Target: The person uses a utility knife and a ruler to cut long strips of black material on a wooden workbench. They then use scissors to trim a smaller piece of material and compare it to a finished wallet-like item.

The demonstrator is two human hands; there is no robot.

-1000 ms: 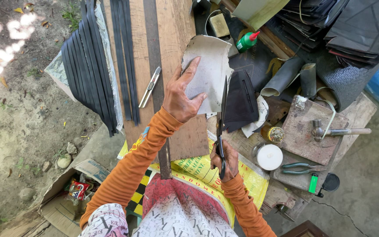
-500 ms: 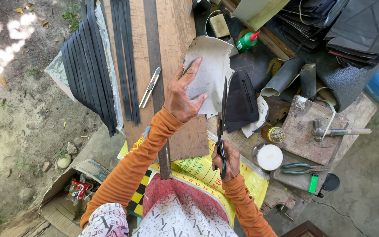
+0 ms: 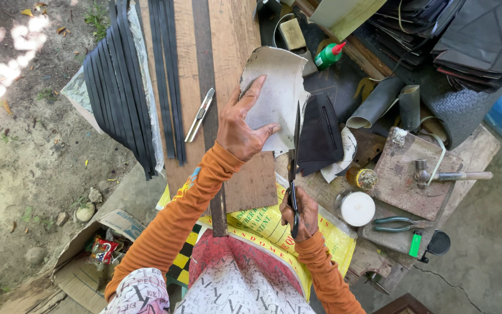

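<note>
Scissors point(image 3: 293, 168) gripped by the right hand point(image 3: 301, 213) at centre frame, blades raised along the edge of a pale curled sheet point(image 3: 274, 93), sheet pinched by the left hand point(image 3: 238, 129), utility knife point(image 3: 199, 114) laid on the wooden board point(image 3: 236, 35) at upper centre, hammer point(image 3: 445, 174) at right.

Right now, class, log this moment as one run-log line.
left hand: holds pale sheet | right hand: grips scissors, blades at sheet edge | nearby: utility knife, black strips, hammer
</note>
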